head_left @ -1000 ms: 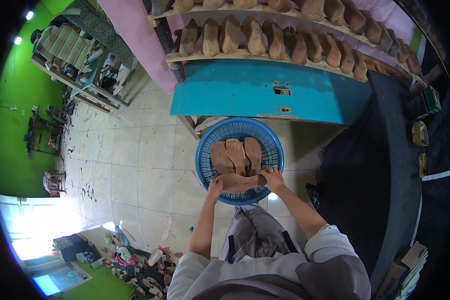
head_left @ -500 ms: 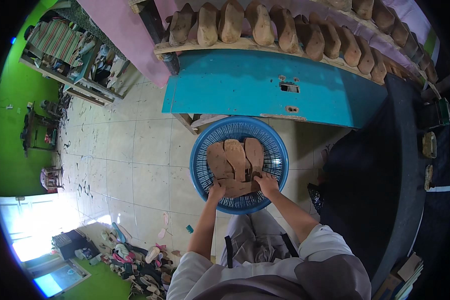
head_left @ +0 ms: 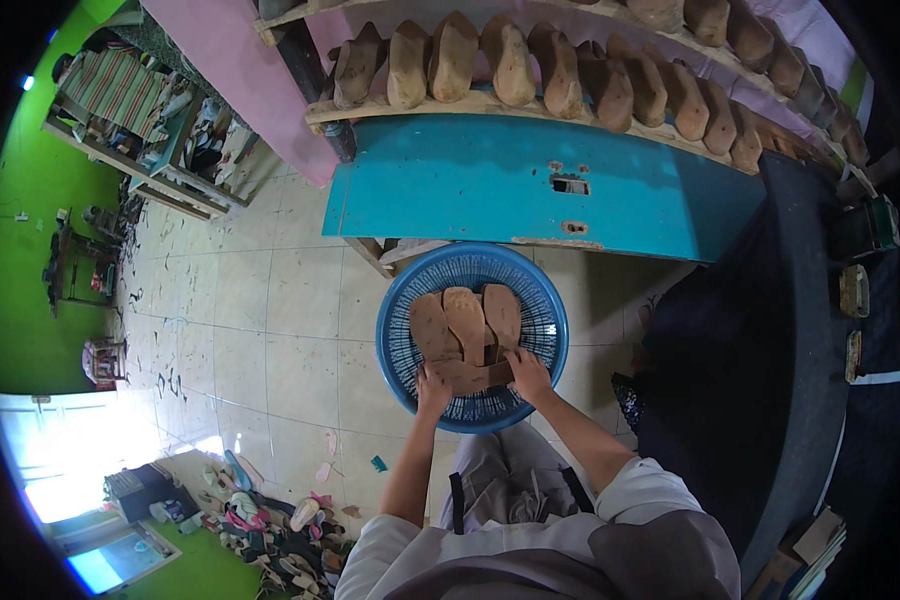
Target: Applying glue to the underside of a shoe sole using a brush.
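A round blue plastic basket (head_left: 388, 375) with slotted sides is in front of me. Inside it, several brown shoe insoles stand or lean with their rounded ends away from me, among them a left one (head_left: 432, 328), a middle one (head_left: 465, 318) and a right one (head_left: 503, 312). Across their near ends lies another brown insole (head_left: 467, 378), turned sideways. My left hand (head_left: 433, 390) is closed on its left end, and my right hand (head_left: 528, 374) grips its right end. My fingertips are partly hidden behind it.
Just beyond the basket is a turquoise bench (head_left: 440, 180) with a cut-out hole. Shoe lasts (head_left: 453, 60) line the shelves above it. A dark cloth-covered surface (head_left: 730, 350) stands at the right. Shoes (head_left: 290, 530) are heaped at lower left on the tiled floor (head_left: 300, 370).
The view has shifted slightly. My left hand's fingers now lie further over the left end of the sideways insole. Both hands still hold that insole inside the basket.
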`<state>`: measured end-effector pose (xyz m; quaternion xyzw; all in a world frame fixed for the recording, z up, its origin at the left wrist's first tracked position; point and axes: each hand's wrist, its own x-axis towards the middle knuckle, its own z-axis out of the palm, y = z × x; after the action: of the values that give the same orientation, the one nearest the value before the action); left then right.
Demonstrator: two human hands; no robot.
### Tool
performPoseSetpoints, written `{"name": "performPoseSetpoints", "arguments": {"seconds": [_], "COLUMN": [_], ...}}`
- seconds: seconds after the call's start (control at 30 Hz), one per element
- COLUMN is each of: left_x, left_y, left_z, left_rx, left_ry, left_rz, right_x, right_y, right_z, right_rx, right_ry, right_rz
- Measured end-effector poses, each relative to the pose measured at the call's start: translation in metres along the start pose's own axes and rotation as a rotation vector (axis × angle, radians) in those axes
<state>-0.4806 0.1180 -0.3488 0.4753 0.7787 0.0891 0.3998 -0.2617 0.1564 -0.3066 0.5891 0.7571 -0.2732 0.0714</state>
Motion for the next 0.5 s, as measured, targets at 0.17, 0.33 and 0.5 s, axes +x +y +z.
{"name": "performPoseSetpoints", "arguments": {"seconds": [0.17,0.33,0.5], "left_x": [-0.045,-0.104,-0.146], "left_y": [0.018,0.055,0.089], "left_z": [-0.006,-0.014,-0.017], "left_rx": [0.020,0.050,0.004], "left_ry": [0.307,0.196,0.074], "left_rz": [0.423,0.518,0.719], "right_x": [-0.045,-0.105,-0.166], "right_y": [-0.005,-0.007,-0.010], "right_z": [-0.027,-0.044,-0.066], "right_rx": [0.223,0.378,0.519], "right_ry": [0.174,0.347,0.508], "right_rz": [-0.112,-0.174,-0.261]}}
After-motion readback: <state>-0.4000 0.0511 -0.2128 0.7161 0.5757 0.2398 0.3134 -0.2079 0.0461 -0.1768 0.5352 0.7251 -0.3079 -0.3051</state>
